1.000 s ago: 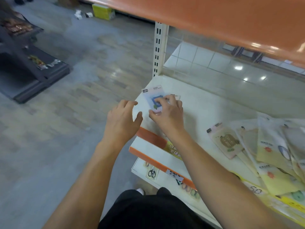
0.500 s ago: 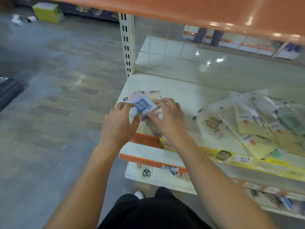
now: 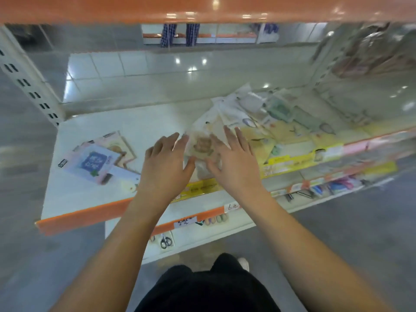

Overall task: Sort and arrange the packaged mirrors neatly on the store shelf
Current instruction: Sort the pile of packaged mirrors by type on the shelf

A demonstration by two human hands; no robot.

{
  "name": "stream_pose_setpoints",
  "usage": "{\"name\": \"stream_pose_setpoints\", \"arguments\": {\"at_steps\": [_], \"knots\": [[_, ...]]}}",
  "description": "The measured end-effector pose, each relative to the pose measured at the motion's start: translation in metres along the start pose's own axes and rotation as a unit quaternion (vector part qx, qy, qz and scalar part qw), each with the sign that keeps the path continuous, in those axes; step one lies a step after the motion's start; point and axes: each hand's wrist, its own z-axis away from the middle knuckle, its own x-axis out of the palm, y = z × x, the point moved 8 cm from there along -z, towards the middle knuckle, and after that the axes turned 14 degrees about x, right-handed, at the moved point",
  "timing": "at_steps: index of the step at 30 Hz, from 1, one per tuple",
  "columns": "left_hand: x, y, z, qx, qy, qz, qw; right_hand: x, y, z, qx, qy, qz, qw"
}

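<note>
Two hands — left hand [image 3: 165, 164], right hand [image 3: 234, 162] — grip slack, fingers straight, flank a clear-wrapped beige mirror packet [image 3: 200, 147].

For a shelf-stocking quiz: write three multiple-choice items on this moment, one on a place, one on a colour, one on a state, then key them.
1. The blue-printed packet lies where?
A. left part of the shelf
B. on the floor
C. in the right hand

2. The shelf's front edge strip is what colour at its left end?
A. green
B. orange
C. black

3. How are the hands?
A. both fists, idle
B. fingers spread, flanking the tan-printed packet
C. hanging down

Key: 1 A, it lies left of the left hand; 2 B, strip shows orange; 3 B, the right hand and the left sit either side of it.
</note>
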Motion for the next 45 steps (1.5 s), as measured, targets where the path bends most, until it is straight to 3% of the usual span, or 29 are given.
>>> {"name": "stream_pose_setpoints", "arguments": {"at_steps": [7,16,21,32,45], "knots": [[0.036,0.079,-0.042,0.051,-0.034,-0.014,0.998,-0.027,0.098,-0.005,0.070,0.020,0.017,0.997],[0.078,0.192,-0.098,0.070,-0.065,-0.041,0.995,-0.052,0.220,-0.032,0.074,0.037,-0.017,0.996],[0.091,0.224,-0.117,0.051,-0.058,-0.049,0.996,-0.054,0.260,-0.047,0.062,0.003,-0.025,0.998],[0.096,0.231,-0.135,0.024,-0.038,-0.055,0.997,-0.048,0.266,-0.074,0.028,-0.044,-0.041,0.998],[0.112,0.198,-0.173,0.027,-0.040,-0.011,0.999,-0.028,0.254,-0.129,0.003,-0.024,-0.015,1.000]]}}
